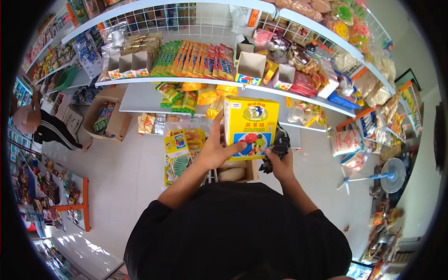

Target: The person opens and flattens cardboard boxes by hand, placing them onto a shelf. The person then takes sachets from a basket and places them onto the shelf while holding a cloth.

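Yellow box (253,125), centre of frame: left hand (217,151) grasps its left edge, thumb across the front; right hand (281,165) grips its lower right corner — fingers hidden. Judged light, stiff card, slightly slick, dentable — best held by opposite side edges.

Black cloth shirt (238,228): plain, wide across the shoulders from where I'm standing
Left sleeve (148,219): short, black, bare forearm (184,186) below
Right sleeve (326,228): short, matching black
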The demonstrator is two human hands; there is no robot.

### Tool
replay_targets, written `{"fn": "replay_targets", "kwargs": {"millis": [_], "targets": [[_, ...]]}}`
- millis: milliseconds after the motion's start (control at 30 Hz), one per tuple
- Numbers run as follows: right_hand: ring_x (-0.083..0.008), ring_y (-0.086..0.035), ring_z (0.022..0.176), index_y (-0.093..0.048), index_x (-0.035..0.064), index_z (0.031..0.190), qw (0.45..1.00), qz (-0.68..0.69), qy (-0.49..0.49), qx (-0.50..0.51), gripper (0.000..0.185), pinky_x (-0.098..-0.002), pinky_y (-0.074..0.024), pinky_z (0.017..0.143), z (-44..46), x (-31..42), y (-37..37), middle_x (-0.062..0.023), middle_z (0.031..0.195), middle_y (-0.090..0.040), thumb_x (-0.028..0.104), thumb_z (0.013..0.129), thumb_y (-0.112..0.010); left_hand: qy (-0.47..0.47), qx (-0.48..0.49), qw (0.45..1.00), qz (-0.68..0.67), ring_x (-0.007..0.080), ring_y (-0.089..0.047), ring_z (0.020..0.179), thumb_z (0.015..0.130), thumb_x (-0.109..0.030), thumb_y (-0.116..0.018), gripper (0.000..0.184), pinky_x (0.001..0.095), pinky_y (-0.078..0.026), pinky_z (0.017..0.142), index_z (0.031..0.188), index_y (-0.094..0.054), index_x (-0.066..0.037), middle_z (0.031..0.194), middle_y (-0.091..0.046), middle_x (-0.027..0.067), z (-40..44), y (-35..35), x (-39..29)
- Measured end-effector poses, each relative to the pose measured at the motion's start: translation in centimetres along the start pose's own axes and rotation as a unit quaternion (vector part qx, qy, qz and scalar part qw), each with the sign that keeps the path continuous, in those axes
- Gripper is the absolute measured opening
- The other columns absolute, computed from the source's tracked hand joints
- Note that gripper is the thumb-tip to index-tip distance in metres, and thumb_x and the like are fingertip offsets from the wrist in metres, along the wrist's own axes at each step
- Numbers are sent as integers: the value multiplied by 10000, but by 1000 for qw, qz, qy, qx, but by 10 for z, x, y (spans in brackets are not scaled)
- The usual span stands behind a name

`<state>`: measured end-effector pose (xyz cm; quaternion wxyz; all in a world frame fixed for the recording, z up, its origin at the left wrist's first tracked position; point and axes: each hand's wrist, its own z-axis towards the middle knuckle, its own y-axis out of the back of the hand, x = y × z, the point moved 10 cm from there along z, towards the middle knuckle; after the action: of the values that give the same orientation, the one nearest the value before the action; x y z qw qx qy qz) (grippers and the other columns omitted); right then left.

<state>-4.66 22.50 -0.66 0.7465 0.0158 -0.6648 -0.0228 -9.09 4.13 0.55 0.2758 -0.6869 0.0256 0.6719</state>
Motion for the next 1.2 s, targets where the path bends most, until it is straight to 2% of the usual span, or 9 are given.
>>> {"fn": "replay_targets", "kwargs": {"millis": [167,267,300,433,633,733,967,1033,1200], "targets": [[-219,-507,1220,-404,-34,1362,987,-62,28,-145,608,-339,-407,1018,13,33,26,-169,1331,-511,1,822,-681,-89,-123,974,171,268,-485,1230,738,-125,-829,1021,388,-399,1042,1466,-129,28,1316,-466,214,2,45,-10],[-409,-175,1456,-317,26,1445,883,-292,338,-145,841,-436,-282,1128,-2,118,-12,-257,1571,-112,-1,726,-754,-87,-124,976,159,273,-479,1236,728,-131,-835,1011,378,-398,1042,1446,-148,55,1322,-461,213,1,45,-10],[-417,-214,1442,-383,36,1419,845,-324,391,-165,829,-474,-286,1122,-12,120,-22,-272,1547,-189,93,708,-805,-94,-120,976,155,269,-478,1237,724,-134,-838,1004,379,-396,1043,1443,-162,53,1322,-460,213,0,43,-12],[-448,-229,1428,-523,119,1356,826,-471,302,58,749,-554,-225,1129,-8,67,-95,-214,1527,-311,113,627,-697,-39,-95,994,42,254,-478,1227,719,-105,-831,949,376,-393,1038,1417,-208,54,1316,-465,203,1,52,3],[-404,-296,1412,-484,127,1393,877,-405,240,95,770,-499,-257,1131,-18,1,-98,-202,1519,-336,-26,642,-552,-89,-185,969,135,208,-521,1162,705,22,-791,848,345,-422,1007,1379,-277,40,1233,-513,132,-9,113,-3],[-354,-427,1327,-475,70,1376,999,-36,-35,-17,663,-377,-367,1070,-5,-61,-54,-221,1477,-391,-157,753,-452,-121,-222,928,275,256,-524,1151,683,-70,-837,960,372,-417,1009,1410,-224,55,1225,-495,164,-20,117,-31],[-310,-398,1362,-538,99,1312,799,-476,369,-11,639,-486,-270,1128,-9,110,-120,-121,1446,-462,-46,689,-540,-65,-227,833,501,462,-507,1171,661,-260,-831,1175,449,-465,945,1467,-46,81,1285,-468,334,-18,104,-37],[-279,-411,1354,-597,111,1241,731,-551,395,84,531,-522,-256,1117,1,103,-171,-78,1406,-510,89,710,-590,-203,-124,860,452,470,-534,1128,631,-257,-835,1242,467,-494,895,1473,17,71,1269,-490,330,-22,84,-36],[-301,-459,1299,-647,114,1159,756,-570,311,76,482,-546,-267,1102,48,94,-153,-71,1328,-575,87,678,-631,-103,-157,851,490,475,-543,1105,611,-220,-836,1270,484,-486,904,1483,44,56,1208,-531,314,-14,89,-30]]}}
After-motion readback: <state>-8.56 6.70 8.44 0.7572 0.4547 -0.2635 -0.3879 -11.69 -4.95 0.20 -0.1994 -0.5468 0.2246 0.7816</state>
